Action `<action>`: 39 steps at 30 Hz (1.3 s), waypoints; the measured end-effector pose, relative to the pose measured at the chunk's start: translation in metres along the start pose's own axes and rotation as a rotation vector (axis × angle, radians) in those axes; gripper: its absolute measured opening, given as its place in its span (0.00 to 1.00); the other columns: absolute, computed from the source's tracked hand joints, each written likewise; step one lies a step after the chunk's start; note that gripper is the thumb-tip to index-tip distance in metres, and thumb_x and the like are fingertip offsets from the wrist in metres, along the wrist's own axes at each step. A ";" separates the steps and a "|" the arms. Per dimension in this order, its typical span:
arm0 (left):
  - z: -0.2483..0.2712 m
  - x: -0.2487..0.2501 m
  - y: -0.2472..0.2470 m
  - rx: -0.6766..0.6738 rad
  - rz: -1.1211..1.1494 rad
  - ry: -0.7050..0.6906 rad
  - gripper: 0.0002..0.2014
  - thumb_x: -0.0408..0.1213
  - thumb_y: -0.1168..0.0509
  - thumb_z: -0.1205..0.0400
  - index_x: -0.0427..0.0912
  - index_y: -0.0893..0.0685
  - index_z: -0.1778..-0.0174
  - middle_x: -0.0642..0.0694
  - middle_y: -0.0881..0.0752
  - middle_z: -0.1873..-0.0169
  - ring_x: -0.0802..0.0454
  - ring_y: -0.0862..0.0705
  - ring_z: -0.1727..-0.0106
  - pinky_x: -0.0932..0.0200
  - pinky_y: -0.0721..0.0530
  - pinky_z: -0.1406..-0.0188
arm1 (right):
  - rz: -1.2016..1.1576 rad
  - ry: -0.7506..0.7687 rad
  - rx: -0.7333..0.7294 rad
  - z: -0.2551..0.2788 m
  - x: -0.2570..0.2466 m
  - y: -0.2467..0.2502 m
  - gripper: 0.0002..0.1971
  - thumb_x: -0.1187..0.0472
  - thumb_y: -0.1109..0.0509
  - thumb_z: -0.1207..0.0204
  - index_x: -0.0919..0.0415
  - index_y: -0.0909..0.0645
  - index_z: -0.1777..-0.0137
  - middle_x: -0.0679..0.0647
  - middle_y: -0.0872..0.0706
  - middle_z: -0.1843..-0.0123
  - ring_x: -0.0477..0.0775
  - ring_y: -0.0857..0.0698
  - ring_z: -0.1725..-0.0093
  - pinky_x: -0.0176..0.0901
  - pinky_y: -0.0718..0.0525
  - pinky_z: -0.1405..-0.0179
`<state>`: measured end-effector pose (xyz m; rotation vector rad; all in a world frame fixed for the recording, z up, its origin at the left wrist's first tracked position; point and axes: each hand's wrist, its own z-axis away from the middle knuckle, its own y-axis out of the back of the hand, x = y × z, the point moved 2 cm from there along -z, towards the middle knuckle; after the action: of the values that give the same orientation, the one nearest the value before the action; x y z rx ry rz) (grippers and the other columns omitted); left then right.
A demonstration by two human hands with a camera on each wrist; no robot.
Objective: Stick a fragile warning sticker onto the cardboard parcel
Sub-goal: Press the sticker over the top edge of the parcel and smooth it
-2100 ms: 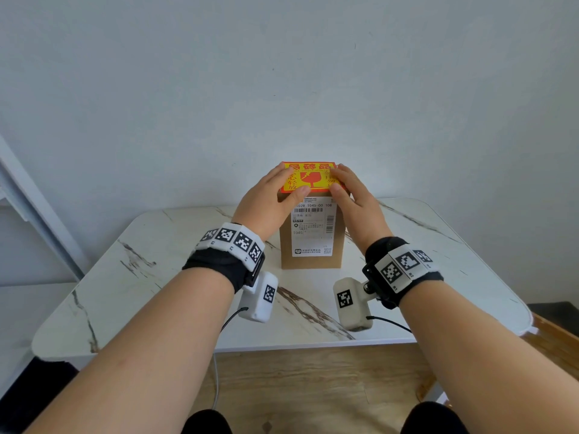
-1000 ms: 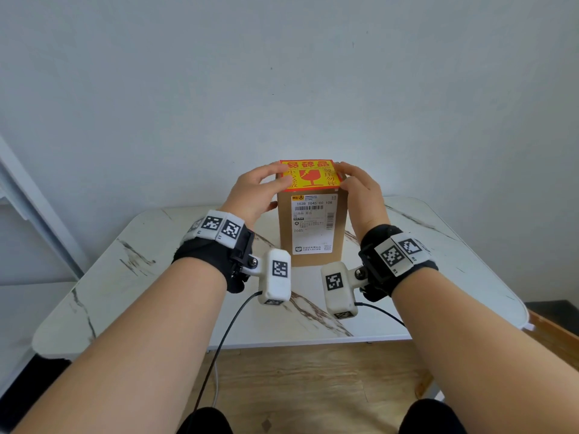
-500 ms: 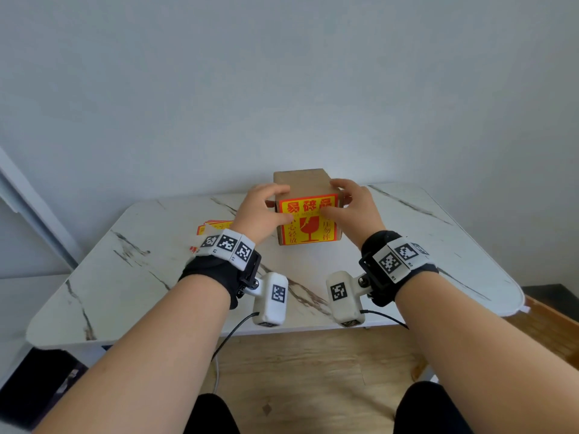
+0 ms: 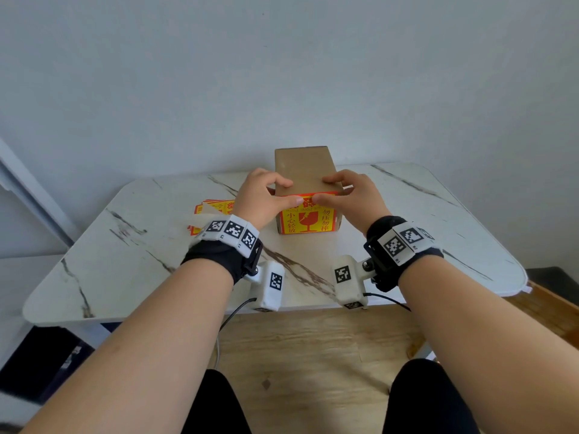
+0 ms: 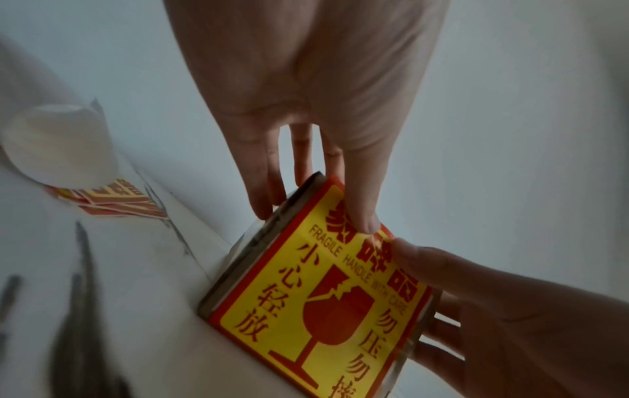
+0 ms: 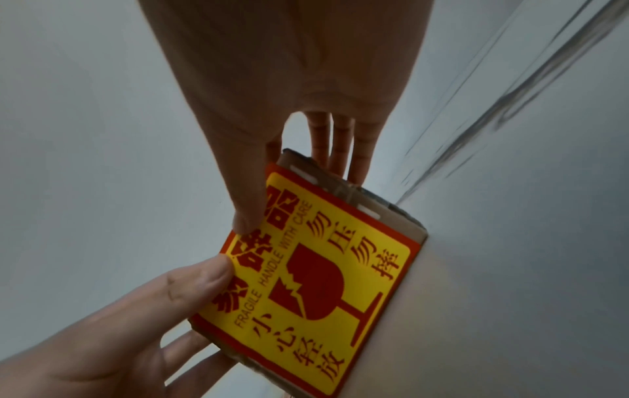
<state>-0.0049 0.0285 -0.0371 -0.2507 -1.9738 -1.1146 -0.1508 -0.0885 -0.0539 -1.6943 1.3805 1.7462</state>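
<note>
Marble table (image 4: 131,270) bore the parcel (image 4: 302,166); your left hand (image 4: 261,200) and right hand (image 4: 352,197) gripped it, thumbs pressing the sticker (image 4: 305,219). Smoothing probably came next.

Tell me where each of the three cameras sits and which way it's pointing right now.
Head: worn on the head, looking forward and down at the table; both forearms, left hand, right hand on the parcel.
Left wrist: looks along the left palm and fingers at the fragile sticker.
Right wrist: looks along the right palm at that sticker.
Shared: both wrist views show the sticker and the opposite thumb.
</note>
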 end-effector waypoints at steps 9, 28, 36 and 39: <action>-0.003 -0.005 0.008 -0.086 0.101 0.033 0.18 0.44 0.26 0.24 0.50 0.11 0.38 0.49 0.21 0.33 0.50 0.19 0.33 0.46 0.25 0.26 | -0.265 -0.079 0.013 -0.002 0.008 0.001 0.13 0.60 0.22 0.28 0.58 0.13 0.44 0.60 0.18 0.34 0.43 0.14 0.56 0.22 0.20 0.68; 0.000 0.000 0.007 -0.060 0.084 0.053 0.17 0.51 0.32 0.21 0.48 0.10 0.40 0.51 0.21 0.33 0.58 0.22 0.37 0.58 0.26 0.32 | 0.019 -0.080 0.083 -0.002 -0.002 -0.018 0.30 0.36 0.20 0.46 0.44 0.25 0.46 0.49 0.30 0.42 0.59 0.19 0.38 0.56 0.14 0.41; 0.001 -0.001 0.007 -0.051 0.009 0.011 0.20 0.49 0.24 0.27 0.51 0.11 0.39 0.50 0.20 0.34 0.52 0.18 0.36 0.50 0.22 0.29 | -0.147 -0.067 -0.021 0.001 0.008 -0.006 0.20 0.55 0.20 0.30 0.50 0.20 0.39 0.55 0.30 0.35 0.60 0.13 0.41 0.47 0.11 0.49; 0.000 0.000 0.005 -0.019 0.017 0.012 0.18 0.47 0.24 0.27 0.50 0.10 0.41 0.51 0.20 0.36 0.52 0.18 0.38 0.54 0.22 0.32 | -0.161 -0.070 -0.025 0.001 0.007 -0.007 0.19 0.56 0.21 0.29 0.50 0.20 0.40 0.55 0.30 0.36 0.60 0.13 0.43 0.52 0.10 0.47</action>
<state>-0.0019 0.0313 -0.0342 -0.2697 -1.9483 -1.1223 -0.1474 -0.0867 -0.0632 -1.6902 1.1635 1.7222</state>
